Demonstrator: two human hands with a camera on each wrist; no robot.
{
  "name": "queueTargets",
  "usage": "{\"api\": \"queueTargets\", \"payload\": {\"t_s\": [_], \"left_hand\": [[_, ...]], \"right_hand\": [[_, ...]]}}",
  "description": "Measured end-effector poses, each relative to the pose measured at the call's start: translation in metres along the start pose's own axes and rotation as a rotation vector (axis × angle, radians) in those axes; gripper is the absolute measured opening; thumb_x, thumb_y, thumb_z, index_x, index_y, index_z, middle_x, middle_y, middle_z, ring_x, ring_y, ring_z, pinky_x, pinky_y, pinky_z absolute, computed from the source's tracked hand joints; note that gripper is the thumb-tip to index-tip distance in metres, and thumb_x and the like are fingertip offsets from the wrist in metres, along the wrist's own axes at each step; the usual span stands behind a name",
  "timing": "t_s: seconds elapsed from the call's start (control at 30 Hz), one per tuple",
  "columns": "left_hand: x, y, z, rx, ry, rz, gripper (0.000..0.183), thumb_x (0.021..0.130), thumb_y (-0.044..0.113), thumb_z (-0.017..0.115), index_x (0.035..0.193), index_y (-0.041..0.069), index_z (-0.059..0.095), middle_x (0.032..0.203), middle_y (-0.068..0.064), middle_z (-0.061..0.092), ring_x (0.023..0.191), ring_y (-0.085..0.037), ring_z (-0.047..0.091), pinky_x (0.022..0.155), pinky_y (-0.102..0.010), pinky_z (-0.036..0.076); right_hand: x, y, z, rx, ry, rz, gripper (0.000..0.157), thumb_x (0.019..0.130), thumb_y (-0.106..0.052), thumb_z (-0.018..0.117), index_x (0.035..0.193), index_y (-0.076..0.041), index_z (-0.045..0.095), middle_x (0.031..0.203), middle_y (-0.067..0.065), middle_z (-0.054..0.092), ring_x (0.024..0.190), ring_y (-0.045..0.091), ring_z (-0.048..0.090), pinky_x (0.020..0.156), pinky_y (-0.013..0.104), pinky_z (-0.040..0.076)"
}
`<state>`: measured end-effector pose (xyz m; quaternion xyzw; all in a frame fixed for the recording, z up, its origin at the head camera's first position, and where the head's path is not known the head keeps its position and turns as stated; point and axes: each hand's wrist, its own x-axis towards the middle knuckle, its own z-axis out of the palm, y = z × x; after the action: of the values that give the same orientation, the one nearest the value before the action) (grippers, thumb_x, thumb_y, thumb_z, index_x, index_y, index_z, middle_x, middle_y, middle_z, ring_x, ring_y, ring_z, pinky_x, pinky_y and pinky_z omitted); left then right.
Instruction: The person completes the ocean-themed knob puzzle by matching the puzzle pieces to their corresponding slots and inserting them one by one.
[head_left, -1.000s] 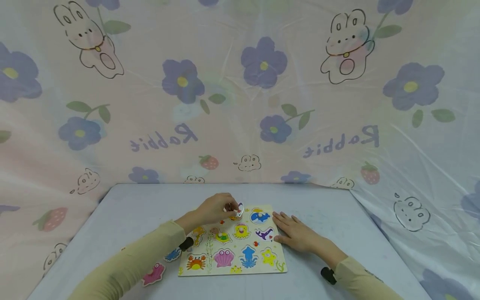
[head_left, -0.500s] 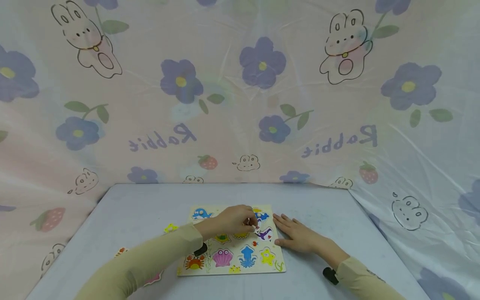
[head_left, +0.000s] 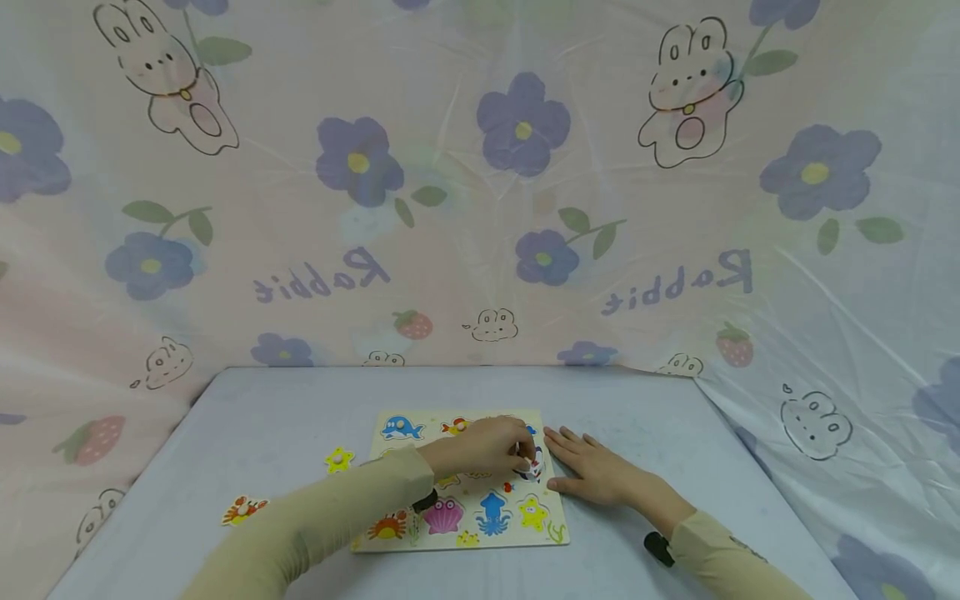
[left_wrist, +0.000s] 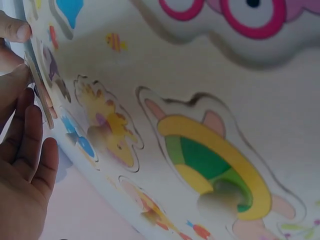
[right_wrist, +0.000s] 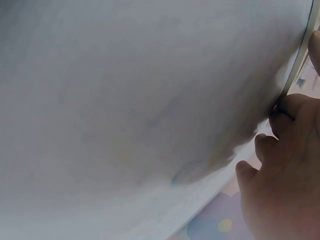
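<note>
My left hand (head_left: 491,446) reaches over a wooden sea-animal puzzle board (head_left: 510,542) and pinches a white and purple puzzle piece (head_left: 535,467). That piece overlaps the purple animal's slot at the board's right side. Seen edge-on in the left wrist view, the thin piece (left_wrist: 41,92) stands tilted between thumb and fingers. Knobbed turtle (left_wrist: 215,165) and yellow octopus (left_wrist: 107,125) pieces sit in their slots nearby. My right hand (head_left: 596,469) lies flat on the table with its fingertips at the board's right edge; the right wrist view shows the fingers (right_wrist: 290,112) against that edge.
Left of the board lie a loose yellow starfish piece (head_left: 339,459) and a crab piece (head_left: 244,509). The left sleeve (head_left: 322,525) covers part of the board and table. A printed curtain (head_left: 450,208) hangs behind the white table (head_left: 300,400).
My left hand has carried the piece from the board's upper middle rightward and nearer, to the purple animal's slot. The right hand has stayed at the board's edge.
</note>
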<state>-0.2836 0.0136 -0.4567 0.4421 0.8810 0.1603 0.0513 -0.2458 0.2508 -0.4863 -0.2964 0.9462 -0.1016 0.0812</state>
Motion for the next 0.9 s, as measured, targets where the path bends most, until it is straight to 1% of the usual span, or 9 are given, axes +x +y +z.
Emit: {"api": "queueTargets", "payload": {"t_s": [0.2,0.37,0.47,0.63,0.73,0.9], "left_hand": [[0.001,0.003,0.003,-0.008,-0.024,-0.010,0.006,0.087,0.029,0.070,0.093,0.027,0.070,0.086,0.016,0.056,0.073,0.003,0.049,0.062,-0.015,0.042],[0.001,0.005,0.005,-0.022,-0.046,-0.020,0.006,0.087,0.029,0.069,0.093,0.027,0.070,0.084,0.018,0.054,0.072,0.003,0.049,0.062,-0.016,0.042],[0.002,0.003,0.008,-0.018,-0.056,-0.014,0.006,0.088,0.030,0.069,0.093,0.028,0.069,0.083,0.019,0.054,0.071,0.003,0.049,0.061,-0.015,0.042],[0.003,0.000,0.011,-0.006,-0.047,0.009,0.005,0.087,0.031,0.069,0.091,0.028,0.068,0.083,0.020,0.054,0.070,0.004,0.049,0.061,-0.014,0.042],[0.003,0.000,0.012,-0.002,-0.047,0.002,0.005,0.087,0.032,0.068,0.091,0.028,0.068,0.083,0.020,0.054,0.070,0.004,0.049,0.061,-0.015,0.042],[0.004,0.003,0.011,-0.002,-0.057,-0.032,0.005,0.087,0.033,0.069,0.090,0.029,0.068,0.081,0.020,0.054,0.070,0.003,0.049,0.062,-0.016,0.042]], "right_hand": [[0.000,-0.002,-0.002,0.009,0.012,-0.005,0.077,0.093,-0.057,0.046,0.151,-0.012,0.023,0.157,0.003,0.019,0.143,0.033,0.017,0.110,0.059,0.016],[0.000,-0.001,-0.002,0.006,0.010,0.000,0.077,0.092,-0.057,0.046,0.151,-0.013,0.023,0.157,0.003,0.018,0.143,0.032,0.016,0.110,0.060,0.016],[0.000,-0.001,-0.002,0.004,0.002,0.005,0.077,0.092,-0.059,0.045,0.151,-0.014,0.023,0.157,0.001,0.018,0.144,0.030,0.015,0.110,0.058,0.016],[0.001,-0.001,-0.001,0.004,-0.001,0.012,0.078,0.091,-0.061,0.044,0.151,-0.015,0.023,0.157,0.000,0.017,0.144,0.029,0.015,0.111,0.058,0.016],[0.001,0.000,0.000,0.001,0.002,0.010,0.078,0.092,-0.061,0.044,0.151,-0.015,0.023,0.157,0.000,0.017,0.144,0.030,0.015,0.111,0.058,0.016],[0.001,0.000,0.001,0.009,0.002,0.010,0.078,0.092,-0.061,0.044,0.151,-0.014,0.023,0.157,0.000,0.017,0.144,0.030,0.015,0.111,0.058,0.016]]}}
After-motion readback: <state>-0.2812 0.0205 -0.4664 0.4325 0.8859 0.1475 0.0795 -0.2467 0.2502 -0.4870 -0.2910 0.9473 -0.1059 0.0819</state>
